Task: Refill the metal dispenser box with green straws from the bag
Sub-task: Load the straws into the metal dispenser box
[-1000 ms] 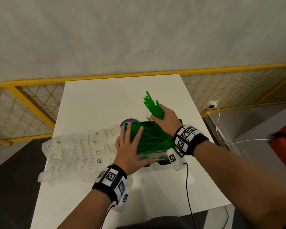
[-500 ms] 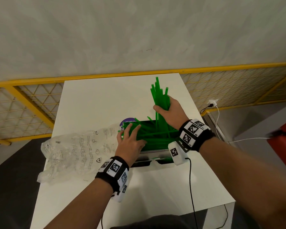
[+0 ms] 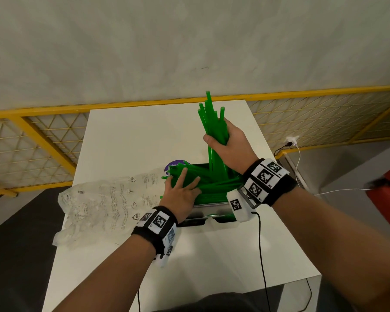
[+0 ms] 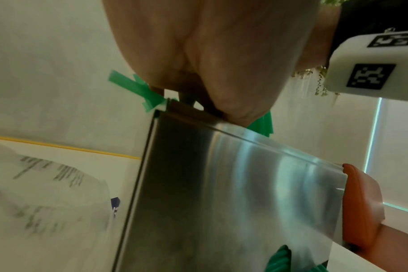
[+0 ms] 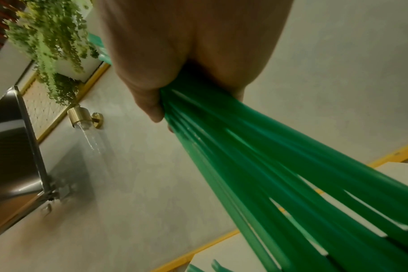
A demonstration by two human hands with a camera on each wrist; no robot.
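Right hand (image 3: pixel 231 144): fist wrapped round a bundle of green straws (image 3: pixel 213 124), upright, lower ends inside the metal dispenser box (image 3: pixel 206 207)
Left hand (image 3: pixel 180 194): fingers spread flat on the straws lying crosswise
Axis: bundle must tip sideways to match
Bag (image 3: pixel 104 206): left of box

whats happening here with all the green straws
A person is loading straws into a metal box on a white table. The right hand grips a bundle of straws nearly upright over the box. The left hand lies flat on the loose straws already inside. A crumpled clear bag lies left of the box.
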